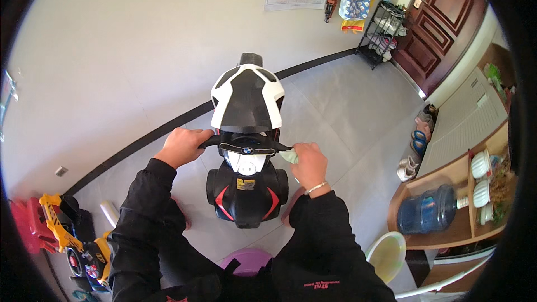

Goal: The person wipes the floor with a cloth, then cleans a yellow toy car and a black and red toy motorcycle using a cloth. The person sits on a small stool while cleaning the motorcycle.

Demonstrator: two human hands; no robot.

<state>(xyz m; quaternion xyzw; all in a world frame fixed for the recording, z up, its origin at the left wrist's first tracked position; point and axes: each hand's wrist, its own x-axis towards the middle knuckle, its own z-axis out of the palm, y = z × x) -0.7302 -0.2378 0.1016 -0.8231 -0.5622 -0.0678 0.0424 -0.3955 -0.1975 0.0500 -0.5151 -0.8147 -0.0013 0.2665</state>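
Observation:
A child's ride-on toy motorcycle, black and white with red accents and a BMW badge, stands upright on the grey tiled floor between my feet. My left hand is closed around the black handlebar grip on the left. On the other side, my right hand holds a pale green cloth against the right end of the handlebar; the grip beneath it is hidden. The black seat and rear wheels face me.
A purple plastic stool or basin lies close before me. A yellow toy excavator stands at lower left. At right are a pale tub, a wooden shelf with a blue water bottle, and shoes. The wall runs along the left.

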